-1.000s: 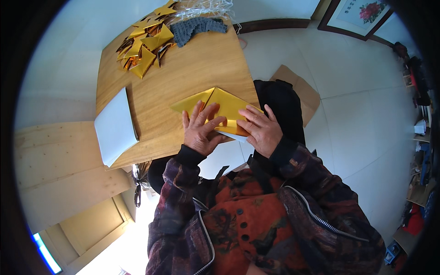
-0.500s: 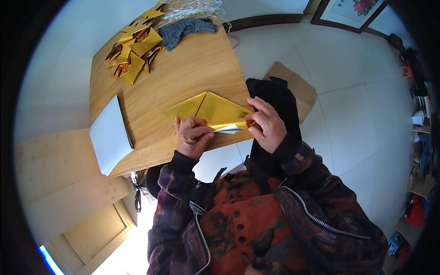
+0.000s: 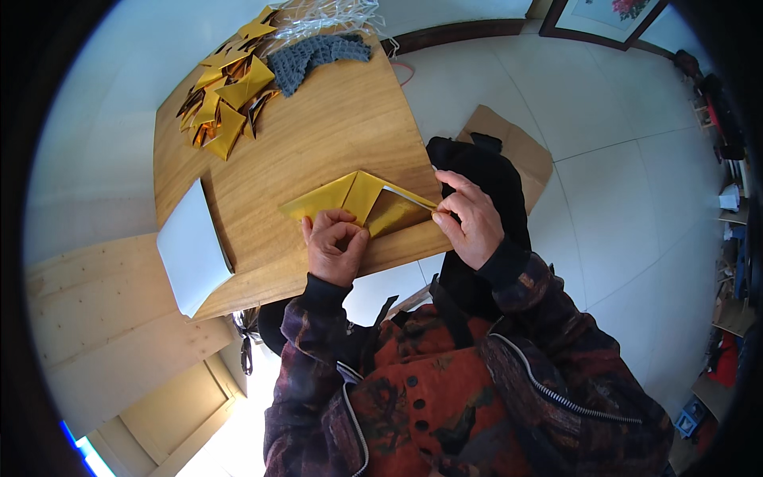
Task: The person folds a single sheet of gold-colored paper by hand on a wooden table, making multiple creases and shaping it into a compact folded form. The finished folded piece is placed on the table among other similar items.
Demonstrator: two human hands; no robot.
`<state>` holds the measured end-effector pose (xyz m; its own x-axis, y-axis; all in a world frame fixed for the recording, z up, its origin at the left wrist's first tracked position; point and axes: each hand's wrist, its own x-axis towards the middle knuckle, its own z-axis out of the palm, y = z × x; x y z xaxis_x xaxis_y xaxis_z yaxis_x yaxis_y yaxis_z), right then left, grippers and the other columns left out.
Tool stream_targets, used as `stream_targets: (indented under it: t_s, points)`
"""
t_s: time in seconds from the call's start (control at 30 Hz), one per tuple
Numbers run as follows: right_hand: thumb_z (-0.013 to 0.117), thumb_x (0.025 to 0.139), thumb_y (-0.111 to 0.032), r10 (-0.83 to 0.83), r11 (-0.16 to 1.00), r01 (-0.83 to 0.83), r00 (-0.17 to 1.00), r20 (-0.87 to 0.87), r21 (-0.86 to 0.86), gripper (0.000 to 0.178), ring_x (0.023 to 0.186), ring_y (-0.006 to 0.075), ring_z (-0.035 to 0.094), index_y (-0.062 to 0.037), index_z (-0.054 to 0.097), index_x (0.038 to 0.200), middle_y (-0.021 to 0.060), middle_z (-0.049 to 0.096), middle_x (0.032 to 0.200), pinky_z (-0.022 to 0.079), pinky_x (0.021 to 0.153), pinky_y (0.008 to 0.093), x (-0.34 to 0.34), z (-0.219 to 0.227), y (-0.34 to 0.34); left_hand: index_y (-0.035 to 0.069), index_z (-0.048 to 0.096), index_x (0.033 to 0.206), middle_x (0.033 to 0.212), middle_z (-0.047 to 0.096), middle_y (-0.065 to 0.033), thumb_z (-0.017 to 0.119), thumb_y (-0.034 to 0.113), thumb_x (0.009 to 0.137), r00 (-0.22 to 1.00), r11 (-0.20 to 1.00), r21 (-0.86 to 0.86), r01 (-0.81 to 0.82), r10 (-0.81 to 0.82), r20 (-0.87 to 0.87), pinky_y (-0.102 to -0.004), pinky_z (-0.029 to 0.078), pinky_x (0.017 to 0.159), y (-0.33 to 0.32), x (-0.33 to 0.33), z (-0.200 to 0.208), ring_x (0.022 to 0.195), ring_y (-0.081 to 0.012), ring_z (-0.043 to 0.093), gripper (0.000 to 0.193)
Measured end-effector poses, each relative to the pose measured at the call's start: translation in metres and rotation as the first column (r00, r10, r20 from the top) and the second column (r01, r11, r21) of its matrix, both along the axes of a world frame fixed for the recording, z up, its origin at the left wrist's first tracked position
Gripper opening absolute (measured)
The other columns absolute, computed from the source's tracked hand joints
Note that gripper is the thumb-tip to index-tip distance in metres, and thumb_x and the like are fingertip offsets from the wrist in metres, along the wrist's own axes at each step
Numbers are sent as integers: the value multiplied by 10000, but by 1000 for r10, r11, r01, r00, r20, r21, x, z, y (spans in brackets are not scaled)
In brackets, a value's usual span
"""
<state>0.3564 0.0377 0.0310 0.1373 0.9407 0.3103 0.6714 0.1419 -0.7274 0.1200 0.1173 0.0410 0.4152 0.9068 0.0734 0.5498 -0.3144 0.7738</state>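
A sheet of gold foil paper (image 3: 324,199), partly folded to a peak at its far edge, lies at the near right part of the wooden table. My left hand (image 3: 335,245) is closed on its near edge, thumb and forefinger pinched together, other fingers resting on the foil. At the right corner, my right hand (image 3: 470,221) pinches the paper between thumb and fingers. The right part of the sheet is folded over, and a thin white edge shows along the fold. My fingertips hide parts of both held edges.
Folded gold paper pieces (image 3: 226,131) are heaped at the table's far left. Beside them lie a grey knitted cloth (image 3: 318,57) and clear plastic strips (image 3: 338,17). A white paper stack (image 3: 193,250) sits at the left edge. Flattened cardboard (image 3: 520,151) lies on the floor.
The right part of the gold paper has been folded over, and the white flap near my left hand no longer shows. My right hand still pinches the right corner.
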Motion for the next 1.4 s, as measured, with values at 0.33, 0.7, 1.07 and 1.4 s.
stream_targets:
  t_s: [0.33, 0.7, 1.07, 1.4]
  points:
    - [696, 808, -156, -61, 997, 61, 998, 1, -50, 188, 1150, 330, 544, -50, 546, 769, 154, 569, 1267, 423, 892, 434, -3, 6, 4, 96, 614, 640, 832, 552, -24, 701, 149, 760, 993, 999, 21, -39, 41, -108, -533, 131, 1106, -1, 6, 2, 879, -211, 555, 158]
    - [693, 813, -139, -44, 996, 47, 998, 40, -73, 182, 1182, 326, 522, -43, 543, 778, 154, 567, 1265, 420, 885, 438, -1, 3, 11, 88, 661, 714, 837, 562, -11, 704, 183, 811, 997, 999, -20, -44, 43, -56, -524, 107, 1110, 0, 7, 5, 870, -194, 559, 143]
    - [680, 825, -131, -46, 995, 54, 995, 92, -86, 157, 1187, 323, 521, -27, 563, 817, 162, 569, 1264, 424, 894, 439, -2, 5, 14, 71, 609, 657, 793, 545, -23, 708, 177, 807, 990, 997, 6, -73, 73, -125, -523, 148, 1104, 1, 10, 4, 827, -212, 556, 209]
    - [698, 790, -127, -63, 989, 76, 992, 110, -124, 159, 1159, 318, 539, -49, 562, 816, 170, 574, 1263, 432, 865, 427, -3, 8, 15, 101, 573, 609, 772, 545, -22, 713, 149, 759, 976, 986, 136, -93, 118, -182, -546, 217, 1074, -3, 17, 2, 835, -234, 566, 211]
